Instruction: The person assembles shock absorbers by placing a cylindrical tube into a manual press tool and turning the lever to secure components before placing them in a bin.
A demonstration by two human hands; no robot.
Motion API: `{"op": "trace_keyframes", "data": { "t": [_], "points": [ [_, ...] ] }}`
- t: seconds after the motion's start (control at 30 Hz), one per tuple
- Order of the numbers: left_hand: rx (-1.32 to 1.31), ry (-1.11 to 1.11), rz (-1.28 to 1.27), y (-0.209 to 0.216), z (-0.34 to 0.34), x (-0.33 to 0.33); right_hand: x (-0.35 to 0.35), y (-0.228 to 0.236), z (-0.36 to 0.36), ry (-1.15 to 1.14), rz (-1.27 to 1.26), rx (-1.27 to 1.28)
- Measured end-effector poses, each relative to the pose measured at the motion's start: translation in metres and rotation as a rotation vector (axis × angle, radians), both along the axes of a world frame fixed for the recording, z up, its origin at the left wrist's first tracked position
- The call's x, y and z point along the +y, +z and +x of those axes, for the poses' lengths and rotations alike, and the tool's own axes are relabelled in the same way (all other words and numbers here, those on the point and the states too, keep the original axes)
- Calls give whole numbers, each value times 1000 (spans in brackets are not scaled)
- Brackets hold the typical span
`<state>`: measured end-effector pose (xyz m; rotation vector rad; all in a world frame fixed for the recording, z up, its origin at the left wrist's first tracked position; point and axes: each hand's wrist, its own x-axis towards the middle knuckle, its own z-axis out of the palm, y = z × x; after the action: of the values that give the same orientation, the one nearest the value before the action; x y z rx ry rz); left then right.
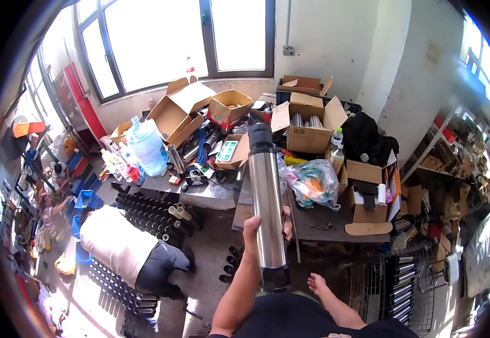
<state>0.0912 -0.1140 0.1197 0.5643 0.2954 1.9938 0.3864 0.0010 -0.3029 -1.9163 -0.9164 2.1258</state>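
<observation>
My left hand [250, 238] is wrapped round a long, shiny steel cylinder [268, 203] with black ends. The thumb shows on its left side and fingertips on its right; the palm is hidden behind it. The cylinder stands nearly upright in front of my body, its upper end over the workbench and its lower black end near my dark shirt. To the right of that lower end, my right hand [316, 283] is held low, holding nothing, with its fingers loosely apart.
A cluttered workbench [335, 232] bears cardboard boxes [308, 138], a water jug [146, 147] and a plastic bag [312, 183]. At left a person [118, 242] bends over rows of black-ended cylinders [109, 284]. A wire basket [373, 281] of metal tubes stands at lower right.
</observation>
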Motion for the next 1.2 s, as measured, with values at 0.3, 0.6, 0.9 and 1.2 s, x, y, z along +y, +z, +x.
{"op": "trace_keyframes", "data": {
  "t": [0.3,0.6,0.9,1.2],
  "points": [
    [1,-47,-192,-29,0,-1,-17,-116,270,162,389,-1011],
    [-22,28,-416,-33,-12,6,-26,-10,156,556,448,-651],
    [3,74,-391,-15,-24,0,-47,19,39,654,609,-520],
    [270,356,-657,15,-34,-5,-40,4,100,617,427,-738]
  ]
}}
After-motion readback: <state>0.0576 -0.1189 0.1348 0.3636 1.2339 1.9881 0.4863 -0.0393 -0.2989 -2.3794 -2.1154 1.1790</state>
